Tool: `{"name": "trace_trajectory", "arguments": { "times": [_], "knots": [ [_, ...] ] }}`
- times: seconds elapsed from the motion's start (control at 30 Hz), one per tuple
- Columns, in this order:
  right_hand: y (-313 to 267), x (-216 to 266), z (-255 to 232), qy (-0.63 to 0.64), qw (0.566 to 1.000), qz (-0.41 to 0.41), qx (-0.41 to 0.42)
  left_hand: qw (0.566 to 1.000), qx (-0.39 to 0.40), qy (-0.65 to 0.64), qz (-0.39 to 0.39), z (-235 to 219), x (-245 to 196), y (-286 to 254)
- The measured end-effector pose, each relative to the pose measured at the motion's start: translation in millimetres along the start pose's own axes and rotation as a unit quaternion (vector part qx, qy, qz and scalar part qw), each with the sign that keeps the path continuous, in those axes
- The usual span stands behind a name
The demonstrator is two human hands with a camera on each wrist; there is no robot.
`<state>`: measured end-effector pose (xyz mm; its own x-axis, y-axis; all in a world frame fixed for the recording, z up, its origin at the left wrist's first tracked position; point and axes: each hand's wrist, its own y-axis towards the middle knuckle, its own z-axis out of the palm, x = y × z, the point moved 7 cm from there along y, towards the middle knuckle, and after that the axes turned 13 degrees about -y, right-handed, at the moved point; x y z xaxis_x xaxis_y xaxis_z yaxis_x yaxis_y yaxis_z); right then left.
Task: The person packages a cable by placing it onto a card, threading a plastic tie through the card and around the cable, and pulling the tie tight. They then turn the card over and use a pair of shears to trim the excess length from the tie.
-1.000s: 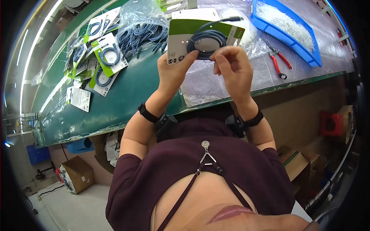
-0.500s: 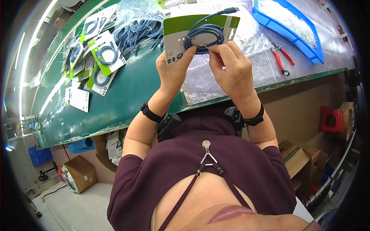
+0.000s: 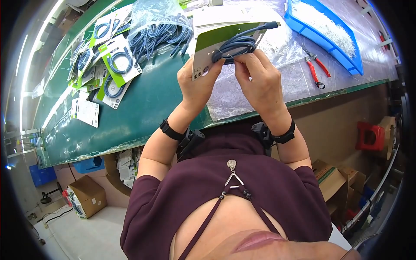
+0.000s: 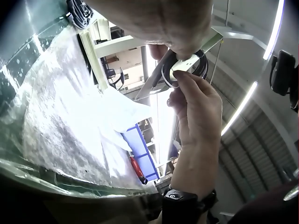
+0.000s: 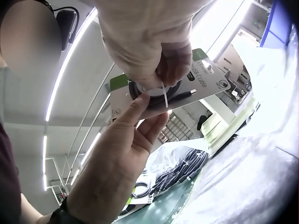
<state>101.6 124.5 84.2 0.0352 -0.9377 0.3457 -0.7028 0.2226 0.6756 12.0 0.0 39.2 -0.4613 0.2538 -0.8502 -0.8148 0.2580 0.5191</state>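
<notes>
My left hand (image 3: 196,86) grips a green and white retail card (image 3: 206,47) by its lower left part, thumb against the front. On that card lies a coiled blue-grey USB-C cable (image 3: 238,45), one plug sticking out at the upper right. My right hand (image 3: 263,84) is at the lower edge of the coil, thumb and index finger pinched together. In the right wrist view a thin white plastic tie (image 5: 165,97) runs from between those fingers across the coil. The card is held up over the table, tilted.
Several carded cables (image 3: 119,60) lie piled at the left beside a clear bag of loose cables (image 3: 158,37). Red-handled pliers (image 3: 314,71) rest at the right near a blue tray (image 3: 323,45) of white ties. A stack of cards (image 3: 216,15) stands behind the hands.
The card has tilted, so its face looks more upward and appears narrower. My right hand has moved in to the coil and its fingers have closed together there.
</notes>
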Motion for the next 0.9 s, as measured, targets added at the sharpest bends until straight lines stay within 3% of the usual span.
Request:
{"name": "trace_trajectory", "arguments": {
  "times": [0.13, 0.27, 0.43, 0.53, 0.7, 0.8, 0.9],
  "knots": [
    [0, 0, 0, 0.006, 1.0, -0.006, -0.006, 0.994, 0.025, 0.048, 0.093, 4, -18, -1],
    [-2, 0, 0, 0.026, 1.0, -0.004, -0.013, 0.992, 0.022, 0.072, 0.105, 2, -16, -5],
    [-4, 3, 1, 0.035, 0.999, -0.007, -0.002, 0.999, 0.014, 0.034, 0.022, 0, -9, -3],
    [-4, 3, 1, 0.042, 0.999, 0.01, 0.007, 0.986, 0.034, 0.081, 0.141, 4, -24, -4],
    [-8, 3, -9, 0.052, 0.998, -0.005, -0.024, 0.974, 0.065, 0.089, 0.199, 8, -45, -5],
    [-14, 4, -18, 0.058, 0.996, -0.033, -0.052, 0.932, 0.144, 0.094, 0.318, 15, -79, -16],
    [-12, 13, -12, 0.058, 0.996, -0.051, -0.046, 0.906, 0.189, 0.119, 0.36, 14, -97, -23]
  ]
}}
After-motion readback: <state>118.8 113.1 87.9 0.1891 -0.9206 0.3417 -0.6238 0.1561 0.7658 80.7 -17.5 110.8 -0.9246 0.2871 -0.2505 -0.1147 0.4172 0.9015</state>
